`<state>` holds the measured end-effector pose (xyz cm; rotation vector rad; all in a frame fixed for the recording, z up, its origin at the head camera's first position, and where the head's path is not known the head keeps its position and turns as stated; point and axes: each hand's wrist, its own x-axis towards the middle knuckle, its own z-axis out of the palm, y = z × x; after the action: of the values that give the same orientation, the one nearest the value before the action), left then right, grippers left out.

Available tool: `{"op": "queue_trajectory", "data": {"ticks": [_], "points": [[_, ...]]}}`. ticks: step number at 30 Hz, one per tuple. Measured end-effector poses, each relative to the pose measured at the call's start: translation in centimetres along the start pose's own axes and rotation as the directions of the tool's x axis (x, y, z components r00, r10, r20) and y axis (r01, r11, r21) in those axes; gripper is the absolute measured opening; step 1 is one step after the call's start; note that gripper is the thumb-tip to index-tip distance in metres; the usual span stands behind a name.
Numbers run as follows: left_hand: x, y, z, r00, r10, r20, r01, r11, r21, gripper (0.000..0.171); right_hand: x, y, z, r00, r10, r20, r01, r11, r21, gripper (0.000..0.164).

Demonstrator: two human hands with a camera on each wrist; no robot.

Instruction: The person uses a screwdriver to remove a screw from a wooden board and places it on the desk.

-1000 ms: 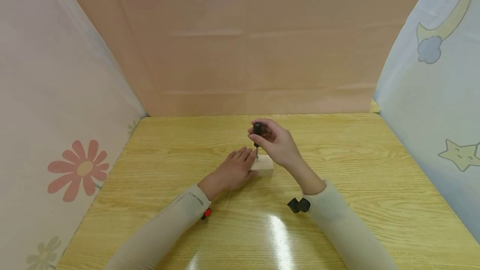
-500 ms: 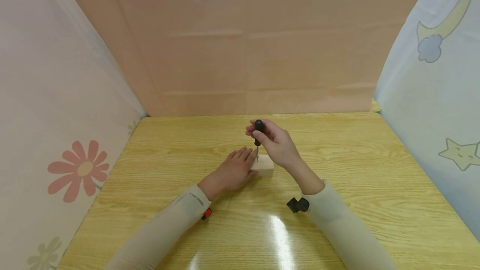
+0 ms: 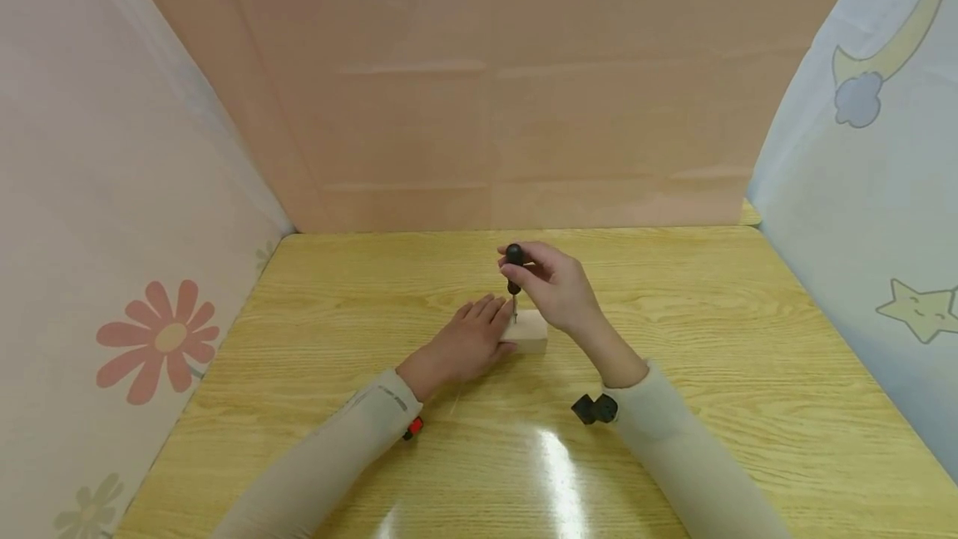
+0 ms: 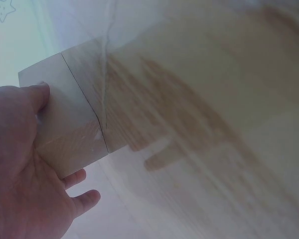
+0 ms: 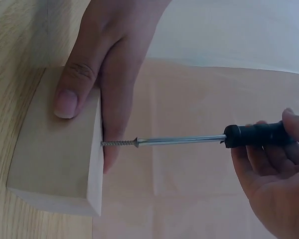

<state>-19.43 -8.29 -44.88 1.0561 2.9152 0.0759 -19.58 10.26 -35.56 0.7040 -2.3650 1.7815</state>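
Observation:
A small pale wooden block [image 3: 530, 334] lies on the table, with a screw [image 5: 117, 143] standing partly in its top face. My left hand [image 3: 479, 331] steadies the block, thumb [image 5: 70, 94] on one side and fingers along the far side; the left wrist view shows the block [image 4: 65, 124] held between thumb and fingers. My right hand [image 3: 527, 269] grips the black handle [image 5: 256, 134] of a screwdriver [image 3: 513, 260] held upright over the block. Its steel shaft [image 5: 179, 141] has the tip seated in the screw head.
The yellow wood-grain table [image 3: 711, 339] is walled by a peach panel [image 3: 494, 81] at the back and cloth screens with a flower [image 3: 157, 339] at left and a moon and star [image 3: 898, 40] at right. A glare patch [image 3: 557, 472] lies near the front edge.
My right hand's fingers have shifted round the screwdriver handle, which stays upright over the screw. The left hand and the block have not moved.

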Motion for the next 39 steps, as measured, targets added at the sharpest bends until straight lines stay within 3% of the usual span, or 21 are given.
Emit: {"op": "queue_trajectory", "data": {"ticks": [7,17,29,39], "points": [[0.1,-0.1,0.0,1.0,-0.01,0.011,0.01,1.0,-0.014,0.073,0.0,-0.1,-0.3,0.998,-0.03,0.059,0.027,0.999,0.047,0.036],[-0.2,0.1,-0.3,1.0,-0.002,0.005,0.002,1.0,-0.028,0.071,-0.2,0.4,0.3,0.999,-0.009,-0.037,0.012,0.998,0.066,0.028],[-0.1,0.1,-0.5,1.0,-0.011,0.022,0.012,1.0,-0.029,0.072,-0.1,0.3,0.3,0.999,-0.036,-0.001,0.036,0.995,0.091,0.037],[-0.3,0.1,-0.4,1.0,0.005,-0.007,-0.005,1.0,-0.01,0.071,-0.4,0.5,0.7,0.998,-0.003,-0.063,0.008,0.996,0.088,0.031]]}}
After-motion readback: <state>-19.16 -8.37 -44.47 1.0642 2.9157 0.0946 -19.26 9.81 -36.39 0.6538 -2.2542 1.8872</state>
